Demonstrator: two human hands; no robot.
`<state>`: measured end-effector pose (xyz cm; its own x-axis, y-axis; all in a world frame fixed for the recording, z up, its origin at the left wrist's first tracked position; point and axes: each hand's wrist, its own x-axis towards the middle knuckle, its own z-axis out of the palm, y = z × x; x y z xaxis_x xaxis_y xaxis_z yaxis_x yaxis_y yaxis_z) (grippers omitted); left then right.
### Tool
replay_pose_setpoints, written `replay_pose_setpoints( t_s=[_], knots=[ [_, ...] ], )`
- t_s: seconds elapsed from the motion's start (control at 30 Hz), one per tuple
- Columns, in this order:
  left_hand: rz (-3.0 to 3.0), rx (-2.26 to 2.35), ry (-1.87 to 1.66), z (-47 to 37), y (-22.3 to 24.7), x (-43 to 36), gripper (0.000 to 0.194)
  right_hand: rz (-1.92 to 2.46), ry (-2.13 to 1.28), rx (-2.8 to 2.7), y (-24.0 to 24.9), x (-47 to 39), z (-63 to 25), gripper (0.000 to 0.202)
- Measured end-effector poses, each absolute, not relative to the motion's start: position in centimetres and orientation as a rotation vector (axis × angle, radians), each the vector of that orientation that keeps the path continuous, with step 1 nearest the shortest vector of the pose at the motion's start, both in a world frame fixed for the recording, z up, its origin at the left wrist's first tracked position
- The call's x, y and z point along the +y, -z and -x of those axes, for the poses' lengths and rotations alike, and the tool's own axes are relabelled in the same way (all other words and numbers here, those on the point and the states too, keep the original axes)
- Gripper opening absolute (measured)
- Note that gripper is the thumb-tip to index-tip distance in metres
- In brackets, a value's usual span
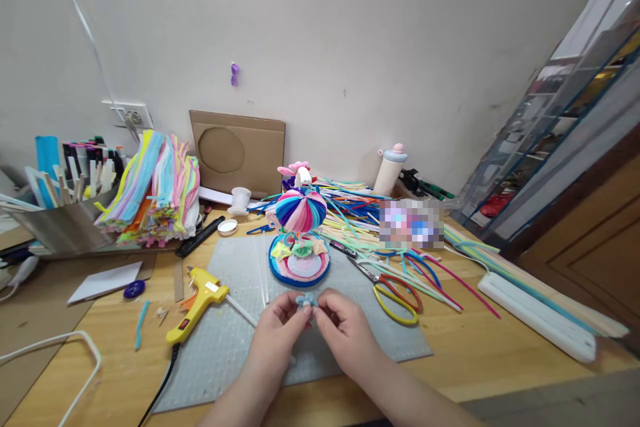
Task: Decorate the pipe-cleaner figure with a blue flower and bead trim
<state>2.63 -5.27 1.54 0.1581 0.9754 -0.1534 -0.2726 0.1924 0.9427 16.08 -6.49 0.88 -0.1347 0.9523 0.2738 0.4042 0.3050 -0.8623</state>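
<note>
A small light-blue fuzzy piece [307, 300] is pinched between both hands above the grey cutting mat [225, 353]. My left hand [279, 328] grips its left side with thumb and fingers closed. On its right side, my right hand [345, 328] holds it the same way. Just beyond the hands stands a colourful craft piece [301, 210], with a striped pink and blue dome over a round blue-edged base [300, 277]. The underside of the light-blue piece is hidden by the fingers.
A yellow glue gun [197, 307] lies left of the hands, scissors [397, 297] to the right. Pipe cleaners [345, 203] spread behind. A white power strip [537, 317], a bottle [390, 170] and a metal holder [65, 223] stand farther out.
</note>
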Motion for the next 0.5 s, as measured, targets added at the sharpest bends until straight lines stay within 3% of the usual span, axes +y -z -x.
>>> replay_pose_setpoints(
  t_s=[0.13, 0.3, 0.5],
  knots=[
    [-0.999, 1.052, -1.119, -2.5, -1.4, -5.1, 0.027, 1.223, -0.595, -1.721, -1.1, -6.7, -16.4, 0.007],
    [-1.239, 1.18, -1.126, -2.3, -0.6, -5.1, 0.021, 1.123, -0.176, -1.874, -1.9, -6.9, -17.0, 0.014],
    [-1.526, 1.308, -1.167, -2.1, -0.5, -5.4, 0.008, 1.192, -0.064, -1.929, -2.0, -6.8, -17.0, 0.011]
  ],
)
